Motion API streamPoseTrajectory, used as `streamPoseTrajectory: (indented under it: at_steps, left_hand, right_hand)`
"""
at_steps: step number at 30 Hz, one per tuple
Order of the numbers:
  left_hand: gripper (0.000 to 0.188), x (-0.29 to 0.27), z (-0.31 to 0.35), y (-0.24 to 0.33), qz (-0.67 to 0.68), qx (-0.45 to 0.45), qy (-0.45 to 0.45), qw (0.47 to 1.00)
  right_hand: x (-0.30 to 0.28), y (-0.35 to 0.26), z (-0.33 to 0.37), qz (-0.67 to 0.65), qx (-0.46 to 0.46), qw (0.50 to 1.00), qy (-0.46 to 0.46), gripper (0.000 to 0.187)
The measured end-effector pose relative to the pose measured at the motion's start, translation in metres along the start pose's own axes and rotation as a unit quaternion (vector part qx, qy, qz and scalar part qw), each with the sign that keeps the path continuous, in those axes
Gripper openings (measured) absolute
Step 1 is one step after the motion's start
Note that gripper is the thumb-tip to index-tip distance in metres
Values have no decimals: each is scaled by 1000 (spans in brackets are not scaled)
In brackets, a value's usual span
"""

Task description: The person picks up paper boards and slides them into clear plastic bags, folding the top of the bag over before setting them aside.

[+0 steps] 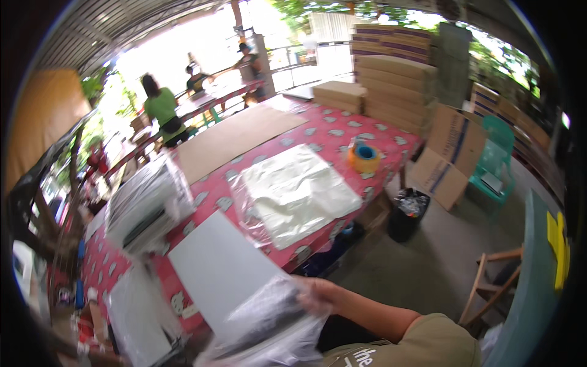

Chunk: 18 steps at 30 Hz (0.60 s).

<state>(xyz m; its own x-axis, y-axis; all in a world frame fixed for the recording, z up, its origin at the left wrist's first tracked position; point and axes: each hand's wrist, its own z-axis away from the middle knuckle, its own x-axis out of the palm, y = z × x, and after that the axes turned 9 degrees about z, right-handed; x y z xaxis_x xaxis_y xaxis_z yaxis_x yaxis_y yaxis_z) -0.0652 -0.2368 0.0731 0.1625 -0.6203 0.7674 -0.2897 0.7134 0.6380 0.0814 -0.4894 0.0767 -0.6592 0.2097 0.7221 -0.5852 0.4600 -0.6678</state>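
My right hand grips the edge of a clear plastic bag, its fingers blurred and closed on the film. Out of the bag's far end reaches a flat light grey panel, which lies partly over the table edge. No part of my left hand shows. Left of the panel, another plastic-wrapped panel leans at the table's near side. A stack of wrapped grey panels stands tilted behind it. Beyond my right hand lies a pile of white plastic bags.
The table has a pink patterned cover. On it are a brown cardboard sheet and orange and blue tape rolls. A black bin, a green chair and stacked cartons stand right. A person in green is far left.
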Motion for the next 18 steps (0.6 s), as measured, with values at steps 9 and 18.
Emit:
streamPoseTrajectory:
  at_steps: [9, 18]
  left_hand:
    - [22, -5, 11, -1, 49, -151, -178, 971]
    - [29, -24, 26, -5, 254, -13, -118, 960]
  right_hand:
    - [4, -32, -21, -126, -176, 965, 148, 29]
    - [-25, -11, 3, 186, 15, 979, -81, 43]
